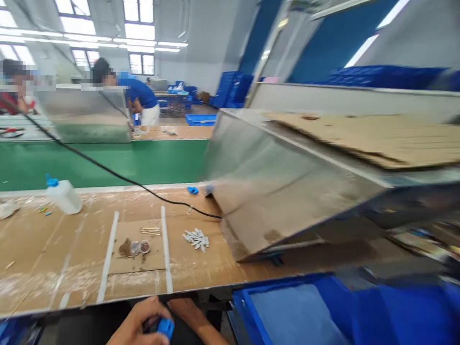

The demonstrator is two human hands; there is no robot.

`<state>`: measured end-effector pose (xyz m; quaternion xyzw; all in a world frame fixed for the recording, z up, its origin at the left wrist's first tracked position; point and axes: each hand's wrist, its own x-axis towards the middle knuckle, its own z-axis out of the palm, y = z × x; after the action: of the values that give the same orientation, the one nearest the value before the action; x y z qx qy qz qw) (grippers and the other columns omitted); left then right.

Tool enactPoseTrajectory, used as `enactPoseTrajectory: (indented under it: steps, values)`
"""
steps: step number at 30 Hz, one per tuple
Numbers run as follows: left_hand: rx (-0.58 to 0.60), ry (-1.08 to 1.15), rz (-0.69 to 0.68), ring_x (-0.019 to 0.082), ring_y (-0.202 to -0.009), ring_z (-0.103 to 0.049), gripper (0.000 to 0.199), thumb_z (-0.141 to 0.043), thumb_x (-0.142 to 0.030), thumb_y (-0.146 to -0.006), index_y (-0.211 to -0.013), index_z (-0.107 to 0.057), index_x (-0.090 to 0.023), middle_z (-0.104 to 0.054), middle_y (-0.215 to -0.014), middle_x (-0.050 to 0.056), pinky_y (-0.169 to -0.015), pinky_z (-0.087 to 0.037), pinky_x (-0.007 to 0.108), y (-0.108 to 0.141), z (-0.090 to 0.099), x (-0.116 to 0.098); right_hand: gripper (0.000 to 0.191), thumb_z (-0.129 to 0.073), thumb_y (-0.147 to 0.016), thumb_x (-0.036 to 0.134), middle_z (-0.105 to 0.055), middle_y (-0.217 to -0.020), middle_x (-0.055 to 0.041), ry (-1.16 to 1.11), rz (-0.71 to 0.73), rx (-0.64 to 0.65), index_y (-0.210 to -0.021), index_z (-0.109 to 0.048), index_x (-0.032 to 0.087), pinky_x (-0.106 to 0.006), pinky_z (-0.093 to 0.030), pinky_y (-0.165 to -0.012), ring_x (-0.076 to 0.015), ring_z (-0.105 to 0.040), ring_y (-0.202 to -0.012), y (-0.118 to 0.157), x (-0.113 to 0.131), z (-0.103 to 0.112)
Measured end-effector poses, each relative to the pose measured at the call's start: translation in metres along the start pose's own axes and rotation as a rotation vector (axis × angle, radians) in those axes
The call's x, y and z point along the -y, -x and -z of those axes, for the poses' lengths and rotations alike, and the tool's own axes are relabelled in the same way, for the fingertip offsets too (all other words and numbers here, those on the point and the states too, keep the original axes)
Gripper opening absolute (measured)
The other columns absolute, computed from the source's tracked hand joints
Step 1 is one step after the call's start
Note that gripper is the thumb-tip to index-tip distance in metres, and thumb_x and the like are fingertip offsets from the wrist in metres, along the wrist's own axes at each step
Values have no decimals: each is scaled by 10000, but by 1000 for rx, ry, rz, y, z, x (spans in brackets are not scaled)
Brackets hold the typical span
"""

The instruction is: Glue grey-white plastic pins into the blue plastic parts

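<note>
At the lower middle, in front of the bench edge, my left hand (140, 321) is closed around a small blue plastic part (166, 327) with a dark side. Just to its right, lower than the bench edge, lies my right hand (187, 311); its fingers are mostly hidden, so I cannot tell whether it grips anything. Beyond my hands, on the brown bench (132, 285), is a cardboard piece (136, 263) between white tape strips. It carries a small round open tin (144, 247), a brown smear and several cotton swabs (151, 231). A pile of small white pieces (196, 239) lies to the right.
A large metal box-like housing (287, 191) with cardboard on top fills the right side. Blue bins (287, 311) stand below it. A black cable (125, 179) crosses the bench. A white bottle (64, 195) stands left. Two people (142, 93) work beyond the green panel (161, 160).
</note>
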<state>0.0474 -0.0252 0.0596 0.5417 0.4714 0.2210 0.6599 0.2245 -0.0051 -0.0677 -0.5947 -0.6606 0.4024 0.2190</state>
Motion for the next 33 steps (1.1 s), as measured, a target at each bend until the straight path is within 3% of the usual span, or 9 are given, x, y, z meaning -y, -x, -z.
enactPoseTrajectory:
  steps: [2,4,7,9,16,22,25,28,33]
  values:
    - [-81,148,-61,106,-621,-413,460,-826,-558,-649,-915,-739,-192,-462,-649,-49,-612,-352,255,0,6,3,147,-640,-872,337,-737,-1063,-40,-29,34,87,-975,-740,307,-345,-528,-866,-283,-682,-1036,14,2,-12]
    - [-149,389,-103,82,-564,-364,463,-796,-556,-699,-991,-715,-205,-448,-642,-58,-540,-301,233,-1,11,2,190,-593,-878,331,-742,-1035,-38,-116,59,123,-1003,-735,317,-332,-525,-855,-278,-692,-986,32,7,-15]
    - [-178,697,-94,55,-483,-355,428,-808,-487,-728,-1030,-675,-213,-433,-607,-79,-465,-295,206,-2,17,-6,145,-636,-857,346,-726,-901,-45,-391,68,127,-926,-729,259,-305,-541,-776,-229,-685,-814,56,27,-4]
    - [-152,770,-97,52,-463,-391,390,-812,-440,-744,-1023,-670,-210,-425,-594,-86,-457,-338,200,-3,19,-12,142,-694,-838,362,-721,-858,-50,-579,39,78,-882,-730,232,-291,-550,-745,-208,-681,-782,65,45,11]
    - [-85,686,-213,79,-519,-539,312,-730,-366,-847,-1108,-644,-218,-594,-747,-24,-521,-480,240,-4,18,-10,252,-891,-653,365,-775,-941,-75,-1023,-125,-283,-822,-769,223,-316,-606,-792,-216,-735,-833,46,90,59]
    - [-152,657,-216,86,-536,-528,333,-716,-397,-856,-1127,-658,-211,-562,-648,-49,-544,-450,225,0,23,7,334,-879,-671,438,-780,-879,-72,-1110,-147,-272,-906,-791,217,-325,-624,-757,-206,-747,-768,21,107,65]
    - [-212,635,-187,108,-678,-601,332,-711,-396,-861,-1139,-668,-221,-657,-826,-7,-690,-487,254,3,28,9,328,-891,-651,445,-782,-864,-58,-1069,-126,-337,-869,-796,219,-285,-616,-724,-181,-739,-735,13,109,61]
    - [-187,680,-176,168,-826,-663,258,-638,-386,-914,-1107,-656,-216,-681,-1023,42,-777,-508,316,7,32,6,300,-899,-643,431,-784,-855,-44,-1063,-99,-371,-840,-799,229,-236,-598,-674,-146,-722,-691,6,107,57]
    - [-198,741,-206,139,-730,-634,234,-616,-374,-927,-1092,-629,-208,-679,-907,19,-722,-472,298,13,32,10,357,-888,-640,480,-783,-842,-37,-1084,-123,-361,-895,-807,244,-255,-601,-741,-142,-725,-715,-5,106,54]
